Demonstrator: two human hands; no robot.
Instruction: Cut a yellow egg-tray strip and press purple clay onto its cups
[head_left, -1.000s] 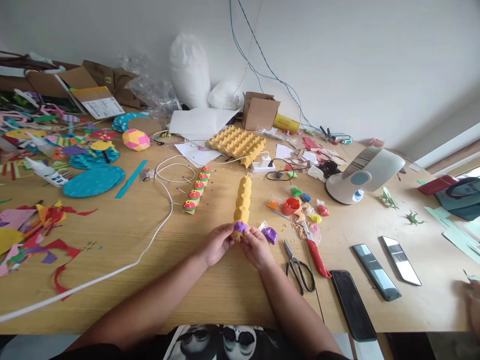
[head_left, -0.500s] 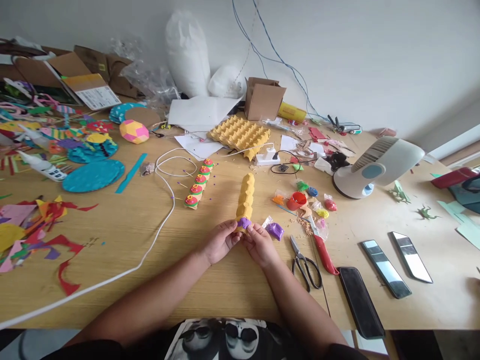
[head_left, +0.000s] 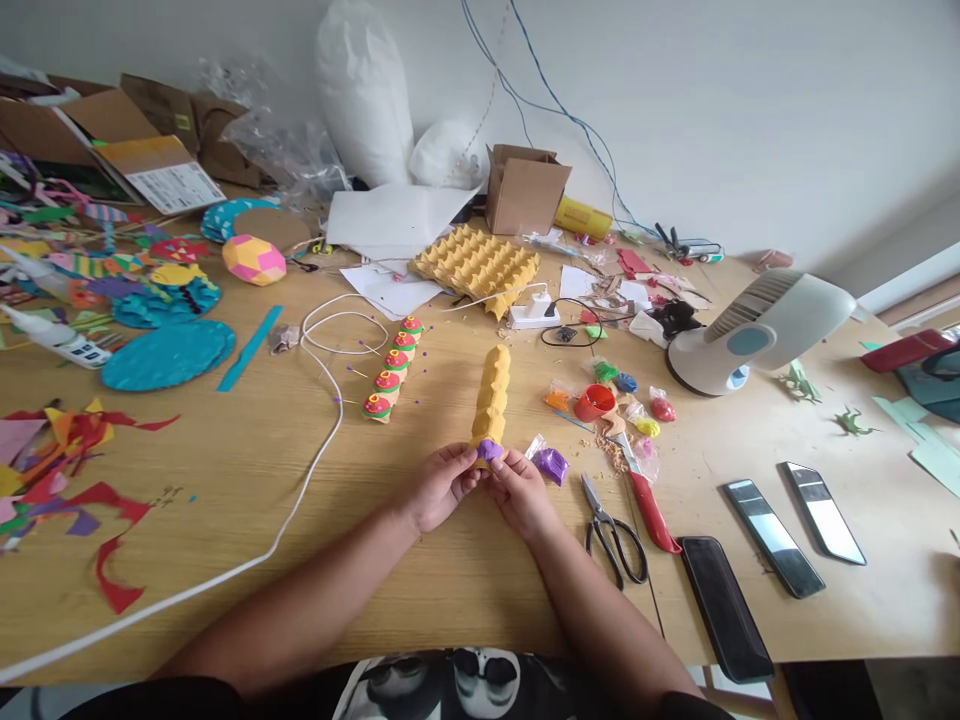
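Observation:
A yellow egg carton strip [head_left: 493,388] points away from me, its near end held between my two hands. Purple clay [head_left: 489,450] covers the bump at that near end. My left hand [head_left: 442,485] grips the strip's left side, thumb by the clay. My right hand [head_left: 519,490] closes on the right side, its thumb on the purple clay. Just right of it lies a bag of purple clay [head_left: 552,465]. Left of the strip stands a decorated egg carton strip [head_left: 393,372] in red and green, with thin pins around it.
Scissors [head_left: 611,530], a red-handled knife [head_left: 654,510] and a phone [head_left: 726,605] lie to the right. Farther back are a red cup [head_left: 595,402], bagged clays and a white fan [head_left: 757,330]. A white cable [head_left: 300,500] crosses the left side; a yellow egg tray [head_left: 477,262] sits behind.
The view has shifted slightly, so objects at the left appear farther left. Both hands stay on the yellow strip, with only slight finger movement at the purple clay.

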